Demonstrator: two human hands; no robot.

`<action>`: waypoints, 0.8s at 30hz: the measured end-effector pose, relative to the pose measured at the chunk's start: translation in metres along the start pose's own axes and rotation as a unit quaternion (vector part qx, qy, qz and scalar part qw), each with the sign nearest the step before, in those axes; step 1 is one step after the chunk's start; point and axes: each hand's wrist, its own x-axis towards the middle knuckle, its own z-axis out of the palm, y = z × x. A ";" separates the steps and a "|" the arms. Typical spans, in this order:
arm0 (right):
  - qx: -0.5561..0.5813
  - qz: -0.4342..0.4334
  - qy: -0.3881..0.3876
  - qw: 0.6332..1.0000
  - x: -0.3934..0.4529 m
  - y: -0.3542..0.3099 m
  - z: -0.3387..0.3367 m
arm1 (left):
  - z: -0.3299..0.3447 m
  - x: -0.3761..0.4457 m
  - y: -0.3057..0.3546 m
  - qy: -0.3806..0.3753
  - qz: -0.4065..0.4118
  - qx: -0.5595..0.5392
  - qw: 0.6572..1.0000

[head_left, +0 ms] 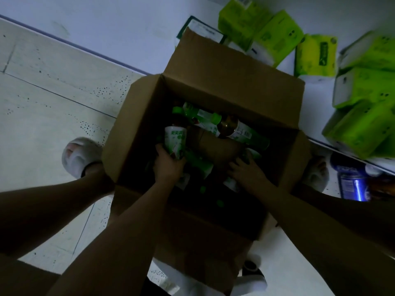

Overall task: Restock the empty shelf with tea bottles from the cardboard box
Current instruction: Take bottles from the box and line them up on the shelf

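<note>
Several bottles (215, 133) lie jumbled in box (205, 67) on floor. Left hand (168, 165) grips one bottle (175, 139); right hand (248, 174) reaches among others, finger state unclear. Shelf unseen; restocking looks far from done.

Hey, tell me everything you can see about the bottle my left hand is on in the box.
The bottle has a green cap, dark tea showing at its shoulder and a white and green label. It looks like clear plastic. It stands roughly upright at the left of the cardboard box, among other bottles lying flat. The left hand grips its lower part.
</note>
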 end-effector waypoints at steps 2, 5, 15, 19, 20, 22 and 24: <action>0.050 -0.005 0.017 0.999 -0.005 0.002 -0.003 | -0.001 0.001 -0.001 -0.024 -0.007 -0.014 1.000; 0.185 0.005 0.026 0.982 -0.013 0.004 -0.015 | 0.000 -0.006 -0.008 -0.080 -0.016 -0.061 0.995; 0.785 0.085 0.135 0.598 -0.071 0.006 -0.061 | -0.015 -0.048 0.021 -0.211 0.002 -0.198 0.957; 0.840 0.090 0.151 0.514 -0.097 0.004 -0.081 | -0.031 -0.068 0.049 -0.229 0.026 -0.262 0.937; 0.847 0.083 0.154 0.502 -0.105 0.004 -0.087 | -0.037 -0.075 0.057 -0.235 0.035 -0.285 0.928; 0.858 0.061 0.167 0.481 -0.121 0.005 -0.098 | -0.049 -0.089 0.071 -0.259 0.059 -0.322 0.909; 0.866 0.027 0.187 0.462 -0.138 0.006 -0.106 | -0.064 -0.099 0.086 -0.289 0.095 -0.333 0.893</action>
